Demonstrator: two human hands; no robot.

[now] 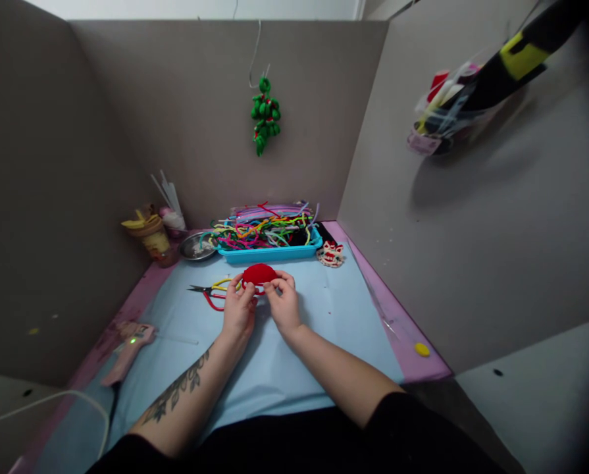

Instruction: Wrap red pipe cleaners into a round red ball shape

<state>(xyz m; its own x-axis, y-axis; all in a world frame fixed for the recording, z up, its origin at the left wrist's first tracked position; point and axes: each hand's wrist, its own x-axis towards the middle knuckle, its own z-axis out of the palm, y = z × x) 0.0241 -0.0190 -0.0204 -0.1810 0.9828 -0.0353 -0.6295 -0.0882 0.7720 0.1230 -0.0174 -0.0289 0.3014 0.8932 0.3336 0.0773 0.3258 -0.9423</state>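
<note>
Between my hands, above the blue cloth (318, 329), is a rounded red piece (259, 274), domed on top; its exact kind does not show. Fingers of my left hand (239, 306) close on its left side. On its right side, my right hand (283, 303) pinches the lower edge, where a thin red strand (260, 289) runs between the two hands. Just left of my left hand lie scissors (208, 290) with one yellow and one red handle, blades pointing left; my fingers hide part of the handles.
A blue basket (274, 253) of colourful pipe cleaners stands at the back, with a metal dish (198, 247) on its left and a red-and-white ornament (330, 255) on its right. A pink glue gun (129, 349) with a lit green light lies front left. Grey partitions (215, 118) enclose the table.
</note>
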